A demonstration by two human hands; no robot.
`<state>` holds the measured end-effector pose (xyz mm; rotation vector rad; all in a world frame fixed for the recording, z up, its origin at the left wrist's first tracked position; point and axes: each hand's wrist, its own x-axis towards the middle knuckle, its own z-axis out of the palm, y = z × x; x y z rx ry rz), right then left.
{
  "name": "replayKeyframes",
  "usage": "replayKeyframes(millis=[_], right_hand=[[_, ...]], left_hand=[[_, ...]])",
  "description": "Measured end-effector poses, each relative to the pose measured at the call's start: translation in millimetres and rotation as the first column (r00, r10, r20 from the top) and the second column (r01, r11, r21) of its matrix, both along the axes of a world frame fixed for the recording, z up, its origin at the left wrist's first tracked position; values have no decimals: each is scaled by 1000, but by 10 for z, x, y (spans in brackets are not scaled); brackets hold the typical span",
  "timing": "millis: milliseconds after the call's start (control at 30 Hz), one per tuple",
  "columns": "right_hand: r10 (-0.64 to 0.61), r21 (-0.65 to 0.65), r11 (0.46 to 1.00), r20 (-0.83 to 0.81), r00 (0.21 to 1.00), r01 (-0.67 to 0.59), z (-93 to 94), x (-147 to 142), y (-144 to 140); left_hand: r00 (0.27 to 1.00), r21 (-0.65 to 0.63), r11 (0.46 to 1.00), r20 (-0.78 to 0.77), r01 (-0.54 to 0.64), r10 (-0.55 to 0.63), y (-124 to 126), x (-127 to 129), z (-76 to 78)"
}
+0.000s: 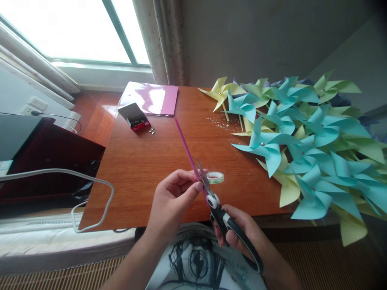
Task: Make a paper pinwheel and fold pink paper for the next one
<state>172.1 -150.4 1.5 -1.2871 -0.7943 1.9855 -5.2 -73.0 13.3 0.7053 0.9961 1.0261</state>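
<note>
My left hand (175, 197) pinches a thin purple-pink paper stick (185, 144) near its lower part, and the stick's far end points away over the table. In my right hand (242, 229) is a pair of scissors (216, 203) with black and white handles. The slightly parted blades lie against the stick beside my left fingertips; whether they have cut into it I cannot tell. Just past the blades, a roll of clear tape (216, 177) lies on the wooden table (136, 177).
Many blue and yellow-green paper pinwheels (263, 145) are heaped at the right. Small bits (223, 123) are scattered beside them. At the back left are a small open box (136, 119), a few metal fasteners (152, 130) and pink paper sheets (167, 100). A white cable (111, 193) loops at the left edge.
</note>
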Motion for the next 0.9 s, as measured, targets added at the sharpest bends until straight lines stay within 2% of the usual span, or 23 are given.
replayKeyframes(millis=[200, 467, 700, 900], right_hand=[[1, 29, 1000, 61, 998, -3, -21, 11, 1], [38, 31, 999, 51, 998, -40, 56, 29, 41], [27, 41, 999, 66, 997, -30, 23, 43, 15], [65, 31, 997, 61, 996, -67, 76, 58, 45]], left_hand=[[999, 4, 1000, -25, -27, 27, 7, -3, 10], [999, 5, 1000, -20, -30, 30, 19, -8, -12], [999, 2, 999, -26, -38, 38, 27, -22, -19], [999, 8, 999, -14, -44, 44, 31, -18, -12]])
